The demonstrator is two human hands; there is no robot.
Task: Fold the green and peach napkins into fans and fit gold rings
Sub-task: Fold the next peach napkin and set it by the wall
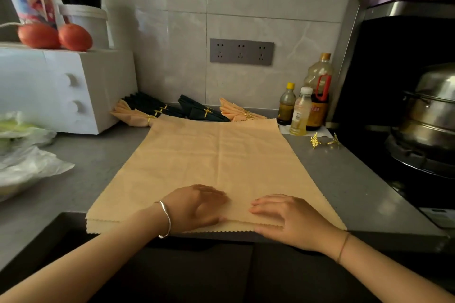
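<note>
A peach napkin (216, 155) lies spread flat on the grey counter, its near edge folded over into a narrow pleat. My left hand (197, 204) and my right hand (283, 216) press flat on that pleat, fingers straight, side by side. A loose gold leaf ring (325, 141) lies on the counter to the right of the napkin. Against the back wall lie finished fans with gold rings: dark green ones (150, 106) (202, 110) and peach ones (133, 115) (236, 110).
A white microwave (61, 88) with two tomatoes (54, 35) on top stands at the left. Plastic bags (24, 155) lie at the left. Oil and sauce bottles (305, 106) stand at the back right. A stove with a steel pot (428, 110) fills the right side.
</note>
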